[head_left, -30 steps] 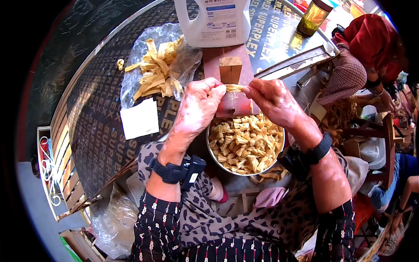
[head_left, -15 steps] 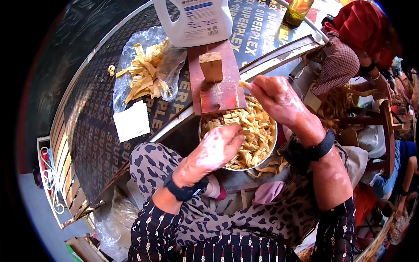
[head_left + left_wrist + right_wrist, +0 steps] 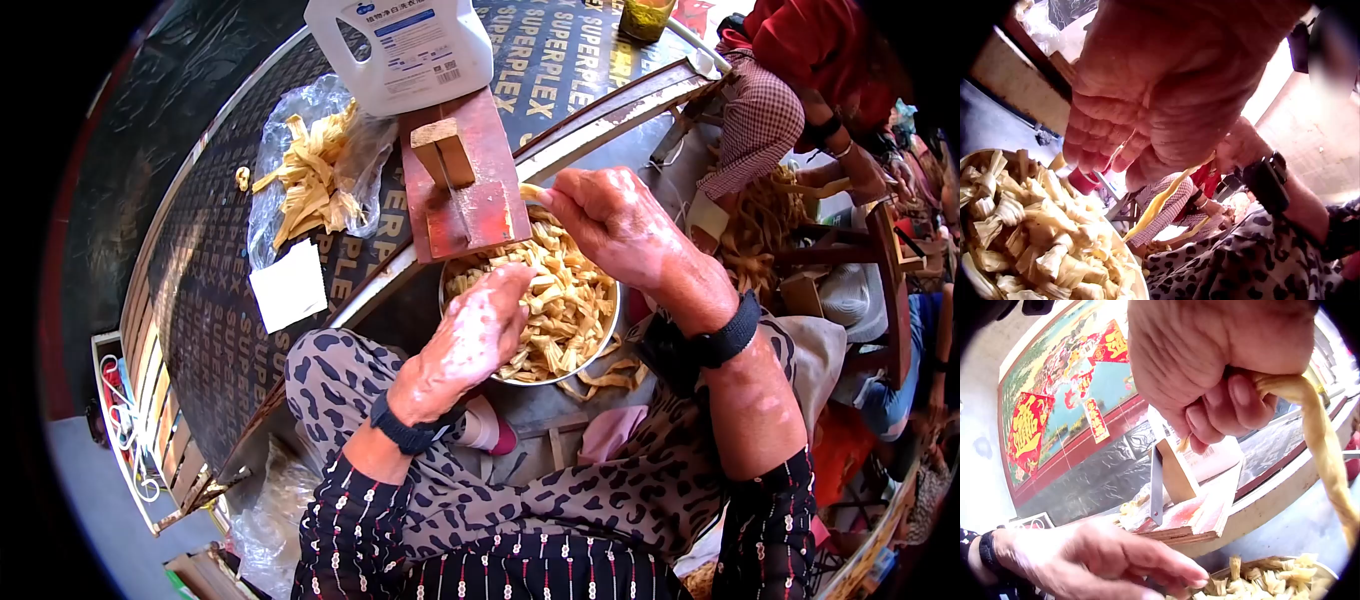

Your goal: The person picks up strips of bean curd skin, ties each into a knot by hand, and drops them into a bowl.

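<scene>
My right hand [image 3: 618, 222] grips a long, soft yellow strip [image 3: 1319, 434], its fingers curled tightly round it. One short end pokes out past the thumb, while the longer part hangs from the fist in the right wrist view. Over the left part of a round bowl [image 3: 612, 325], my left hand [image 3: 470, 335] is lowered with loose, nearly straight fingers. Knotted yellow pieces [image 3: 1054, 231] fill that bowl. Above it a red board [image 3: 480, 215] juts out, bearing an upright wooden block [image 3: 455, 160] with a metal blade [image 3: 1157, 484] fixed against it.
A white jug [image 3: 405, 60] stands on the board's far end. Left of it, loose strips [image 3: 310, 180] lie on a plastic bag [image 3: 265, 205], near a white card [image 3: 288, 288]. Another person [image 3: 755, 110] bends at the right beside a wooden stool [image 3: 895, 290].
One second ago both hands pinched a short piece at the block. My left hand has since come down to the bowl; the right keeps its strip. The head view has shifted, moving the board leftward.
</scene>
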`<action>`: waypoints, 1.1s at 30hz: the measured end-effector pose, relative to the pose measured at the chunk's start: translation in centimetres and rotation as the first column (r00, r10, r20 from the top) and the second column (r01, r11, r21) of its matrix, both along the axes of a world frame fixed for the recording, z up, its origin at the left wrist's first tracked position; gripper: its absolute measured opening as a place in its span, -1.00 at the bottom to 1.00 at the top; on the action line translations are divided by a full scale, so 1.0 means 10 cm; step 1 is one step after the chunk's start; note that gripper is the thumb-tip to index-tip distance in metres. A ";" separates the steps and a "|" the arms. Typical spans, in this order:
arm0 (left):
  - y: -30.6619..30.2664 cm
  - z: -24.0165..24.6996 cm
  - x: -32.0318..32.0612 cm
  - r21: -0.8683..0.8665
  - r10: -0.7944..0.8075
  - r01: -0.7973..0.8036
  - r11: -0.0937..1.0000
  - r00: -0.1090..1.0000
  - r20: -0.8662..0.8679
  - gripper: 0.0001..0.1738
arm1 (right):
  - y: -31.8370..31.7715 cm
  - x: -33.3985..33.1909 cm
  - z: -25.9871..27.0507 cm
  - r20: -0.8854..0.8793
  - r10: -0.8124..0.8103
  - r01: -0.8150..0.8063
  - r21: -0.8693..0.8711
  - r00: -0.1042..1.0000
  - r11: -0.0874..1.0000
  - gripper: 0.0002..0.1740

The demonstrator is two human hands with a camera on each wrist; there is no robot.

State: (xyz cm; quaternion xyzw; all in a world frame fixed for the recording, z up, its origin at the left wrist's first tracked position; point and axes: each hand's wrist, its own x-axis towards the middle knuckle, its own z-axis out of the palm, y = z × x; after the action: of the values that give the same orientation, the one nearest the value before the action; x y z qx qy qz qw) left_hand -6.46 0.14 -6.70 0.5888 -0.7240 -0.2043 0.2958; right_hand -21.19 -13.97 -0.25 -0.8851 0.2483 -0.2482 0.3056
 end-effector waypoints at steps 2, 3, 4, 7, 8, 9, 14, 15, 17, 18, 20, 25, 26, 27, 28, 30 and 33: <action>-0.04 0.21 -0.01 -0.052 0.052 -0.060 0.997 0.988 -0.146 -0.77 | 0.01 -0.03 0.01 0.016 0.038 -0.038 -0.007 0.999 0.999 -0.71; -0.04 0.32 -0.03 -0.200 0.084 -0.106 0.974 0.990 -0.116 -0.80 | 0.03 -0.03 0.02 0.018 0.037 -0.037 -0.007 0.999 0.999 -0.71; -0.02 0.41 -0.06 -0.152 0.183 -0.216 0.964 0.962 -0.202 -0.79 | 0.05 -0.04 0.04 0.010 0.075 -0.076 0.051 0.997 0.996 -0.69; 0.03 0.55 -0.09 -0.076 0.320 -0.379 0.922 0.859 -0.400 -0.64 | 0.13 -0.05 0.08 0.015 0.154 -0.155 0.114 0.988 0.981 -0.64; 0.02 0.58 -0.09 -0.077 0.306 -0.369 0.926 0.856 -0.418 -0.61 | 0.16 -0.04 0.06 0.024 0.194 -0.195 0.150 0.981 0.969 -0.64; 0.02 0.60 -0.09 -0.077 0.292 -0.358 0.930 0.852 -0.435 -0.58 | 0.18 -0.03 0.03 0.034 0.233 -0.235 0.187 0.972 0.954 -0.64; 0.08 0.56 0.09 -0.011 0.114 -0.132 0.991 0.897 -0.427 -0.76 | 0.26 0.01 -0.02 0.107 0.325 -0.341 0.206 0.940 0.917 -0.61; 0.09 0.56 0.12 0.040 0.094 -0.085 0.996 0.882 -0.462 -0.81 | 0.26 0.00 0.03 0.099 0.355 -0.368 0.240 0.930 0.898 -0.62; 0.09 0.62 0.17 -0.021 0.082 -0.101 0.995 0.894 -0.440 -0.84 | 0.28 0.02 0.07 0.091 0.389 -0.399 0.272 0.917 0.876 -0.63; 0.11 0.67 0.22 0.014 0.112 -0.116 0.993 0.907 -0.407 -0.84 | 0.29 0.02 0.06 0.079 0.382 -0.389 0.268 0.921 0.881 -0.64; 0.16 0.69 0.37 0.046 0.167 -0.161 0.986 0.915 -0.366 -0.84 | 0.29 0.04 0.02 0.042 0.368 -0.364 0.286 0.929 0.887 -0.66; 0.22 0.81 0.52 0.053 0.361 -0.380 0.924 0.813 -0.457 -0.87 | 0.37 0.18 0.03 0.049 0.338 -0.340 0.225 0.940 0.913 -0.69; 0.22 0.78 0.55 0.030 0.378 -0.411 0.911 0.804 -0.459 -0.86 | 0.37 0.20 0.02 0.065 0.338 -0.344 0.199 0.939 0.918 -0.69; 0.22 0.76 0.59 0.007 0.394 -0.441 0.898 0.795 -0.460 -0.85 | 0.38 0.23 0.01 0.080 0.339 -0.348 0.173 0.937 0.922 -0.69; 0.23 0.78 0.64 0.005 0.422 -0.446 0.895 0.843 -0.334 -0.85 | 0.39 0.25 0.03 0.065 0.326 -0.333 0.181 0.943 0.925 -0.69; 0.18 0.77 0.60 -0.194 0.433 -0.433 0.880 0.900 -0.044 -0.79 | 0.39 0.27 0.01 0.074 0.317 -0.325 0.177 0.946 0.929 -0.68; 0.12 0.87 0.42 -0.339 0.374 -0.267 0.902 0.875 0.307 -0.46 | 0.40 0.28 -0.03 0.077 0.311 -0.320 0.188 0.947 0.929 -0.66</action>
State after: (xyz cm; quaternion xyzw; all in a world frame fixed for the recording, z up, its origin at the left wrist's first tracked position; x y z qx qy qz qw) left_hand -2.25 1.35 1.95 0.6802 -0.6788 0.0675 0.2682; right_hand -18.42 -9.93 -0.56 -0.8726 0.1193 -0.1905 0.4337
